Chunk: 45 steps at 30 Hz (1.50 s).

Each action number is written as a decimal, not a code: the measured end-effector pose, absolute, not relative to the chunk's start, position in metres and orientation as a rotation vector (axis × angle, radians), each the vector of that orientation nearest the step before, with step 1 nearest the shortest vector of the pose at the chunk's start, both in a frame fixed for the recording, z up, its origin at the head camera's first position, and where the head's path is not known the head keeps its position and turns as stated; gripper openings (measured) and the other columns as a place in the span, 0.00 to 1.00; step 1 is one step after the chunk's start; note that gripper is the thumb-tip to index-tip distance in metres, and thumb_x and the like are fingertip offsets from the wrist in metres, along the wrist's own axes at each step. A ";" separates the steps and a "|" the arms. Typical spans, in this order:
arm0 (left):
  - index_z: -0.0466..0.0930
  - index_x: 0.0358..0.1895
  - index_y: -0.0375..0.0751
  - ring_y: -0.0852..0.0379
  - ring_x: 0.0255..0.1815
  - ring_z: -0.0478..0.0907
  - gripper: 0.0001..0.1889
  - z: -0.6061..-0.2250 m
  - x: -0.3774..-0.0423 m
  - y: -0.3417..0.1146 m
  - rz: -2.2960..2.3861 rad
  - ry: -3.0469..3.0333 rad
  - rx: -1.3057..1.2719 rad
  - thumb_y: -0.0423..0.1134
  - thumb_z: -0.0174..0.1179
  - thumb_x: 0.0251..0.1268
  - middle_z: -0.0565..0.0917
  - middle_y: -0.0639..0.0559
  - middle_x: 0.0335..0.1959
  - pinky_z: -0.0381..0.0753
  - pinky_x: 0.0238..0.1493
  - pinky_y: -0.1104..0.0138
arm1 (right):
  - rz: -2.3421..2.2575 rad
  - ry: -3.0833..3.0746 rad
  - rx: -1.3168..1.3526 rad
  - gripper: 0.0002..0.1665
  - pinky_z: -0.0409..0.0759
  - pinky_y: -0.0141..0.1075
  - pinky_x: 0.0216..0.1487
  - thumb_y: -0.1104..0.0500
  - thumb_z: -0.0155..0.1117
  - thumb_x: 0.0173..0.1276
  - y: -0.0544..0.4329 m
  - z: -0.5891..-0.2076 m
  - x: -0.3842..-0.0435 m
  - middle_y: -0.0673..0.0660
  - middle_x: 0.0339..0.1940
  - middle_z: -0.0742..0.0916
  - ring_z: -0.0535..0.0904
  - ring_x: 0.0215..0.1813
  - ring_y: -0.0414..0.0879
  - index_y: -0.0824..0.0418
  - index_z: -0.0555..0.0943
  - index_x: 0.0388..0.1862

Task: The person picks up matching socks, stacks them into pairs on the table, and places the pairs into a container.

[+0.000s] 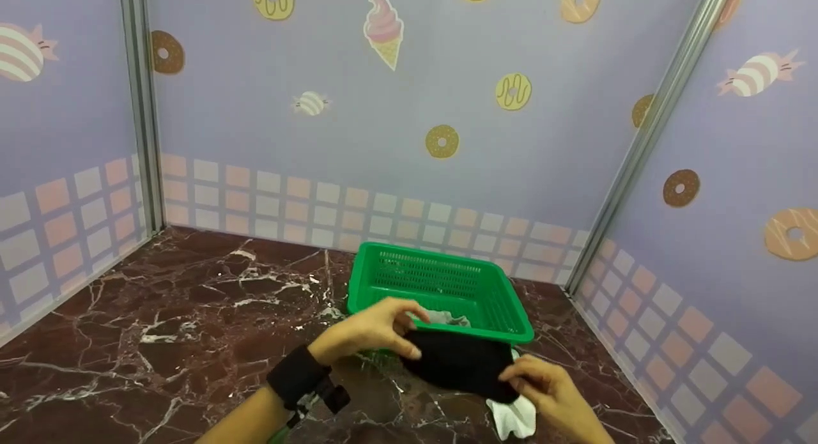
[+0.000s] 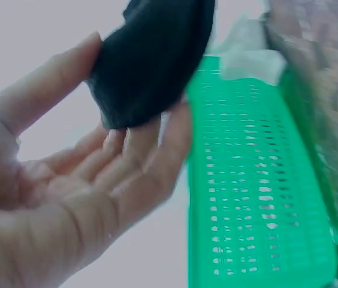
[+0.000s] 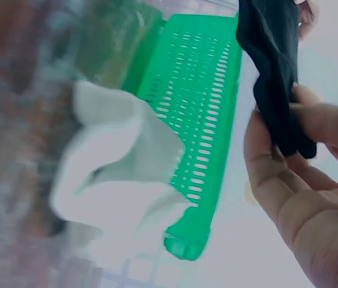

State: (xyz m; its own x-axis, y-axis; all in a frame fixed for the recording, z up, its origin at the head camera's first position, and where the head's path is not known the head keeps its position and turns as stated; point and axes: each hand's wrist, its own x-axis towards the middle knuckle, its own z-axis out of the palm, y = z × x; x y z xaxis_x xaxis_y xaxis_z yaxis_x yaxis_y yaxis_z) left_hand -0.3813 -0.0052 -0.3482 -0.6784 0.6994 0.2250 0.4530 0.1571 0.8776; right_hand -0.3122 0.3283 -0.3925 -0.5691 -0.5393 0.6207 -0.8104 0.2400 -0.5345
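A black sock (image 1: 457,365) is stretched between both hands, in front of the green basket. At its left end my left hand (image 1: 367,329) holds it between thumb and fingers; the left wrist view shows the sock's rounded end (image 2: 151,66) there. My right hand (image 1: 549,393) pinches the other end, where the right wrist view shows the folded edge of the black sock (image 3: 280,96) between thumb and fingertips. Below the right hand lies a crumpled white sock (image 1: 513,420) on the table, partly hidden by the black one.
The green slotted basket (image 1: 521,332) stands behind the hands, near the back wall. A greyish-white cloth (image 1: 444,317) lies inside it, partly hidden by the left hand. Dark red marbled table (image 1: 211,342) spreads to the left. Patterned walls (image 1: 409,176) enclose the back and sides.
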 end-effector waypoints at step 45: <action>0.63 0.29 0.40 0.50 0.29 0.58 0.09 -0.359 -0.501 0.058 0.982 2.886 0.368 0.25 0.51 0.61 0.67 0.43 0.33 0.56 0.28 0.62 | 0.558 -3.065 0.466 0.24 0.74 0.45 0.39 0.53 0.45 0.79 0.283 -0.369 -0.463 0.62 0.36 0.83 0.78 0.35 0.53 0.70 0.82 0.43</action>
State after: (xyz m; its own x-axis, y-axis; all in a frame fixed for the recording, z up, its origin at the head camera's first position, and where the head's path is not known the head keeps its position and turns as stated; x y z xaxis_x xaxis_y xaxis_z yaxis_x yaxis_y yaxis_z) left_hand -0.5008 0.0577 -0.3592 -0.9689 0.2474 0.0100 0.2022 0.7671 0.6088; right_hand -0.4633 0.2827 -0.3695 -0.9562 -0.2892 0.0441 -0.2862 0.8935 -0.3460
